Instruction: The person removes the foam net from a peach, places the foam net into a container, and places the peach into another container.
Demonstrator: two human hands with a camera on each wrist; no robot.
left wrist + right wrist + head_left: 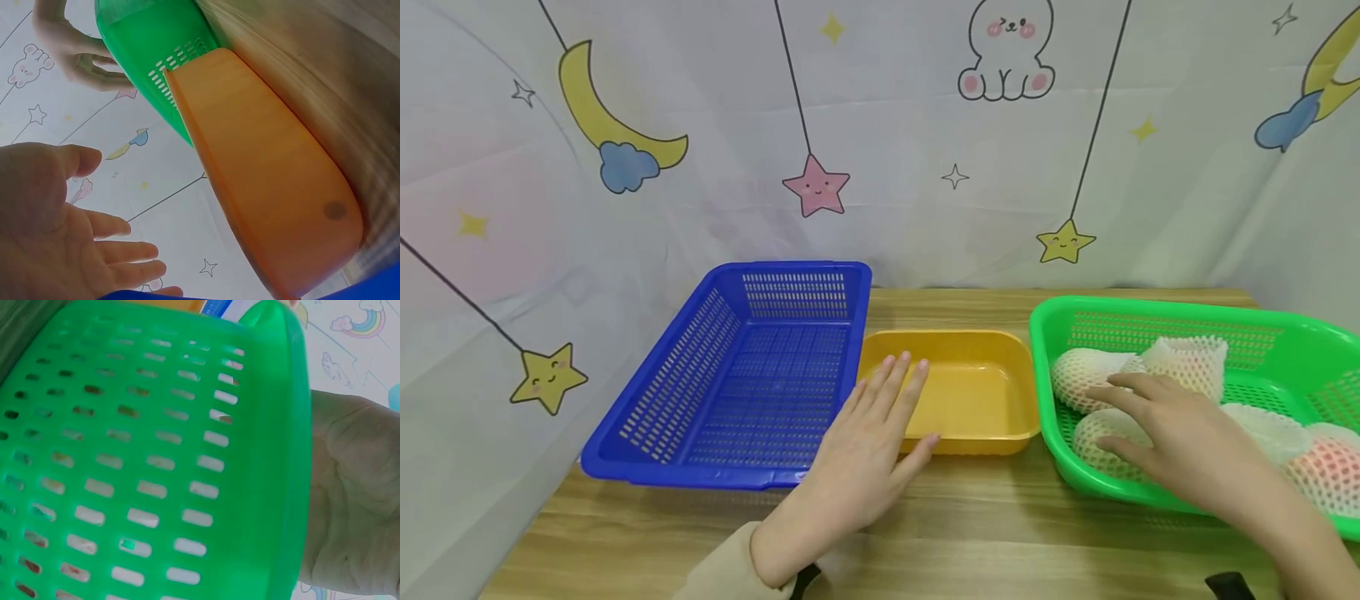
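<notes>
My left hand (867,454), palm down with straight fingers, hovers over the near left corner of the yellow tray (1021,442) and beside the blue basket's (775,479) right rim. It holds nothing. The left wrist view shows its spread fingers apart from the tray's side wall (269,169). Over the left part of the green basket (1060,450), my right hand (1183,437) reaches with loosely bent fingers, thumb apart. Several round, pinkish things in white foam netting (1187,367) lie below it. In the right wrist view the basket wall (262,456) hides the fingers.
The three containers stand side by side on a wooden table (970,525). Behind them hangs a pale curtain (910,100) printed with stars and moons. A black strap piece (1228,586) shows at the lower right.
</notes>
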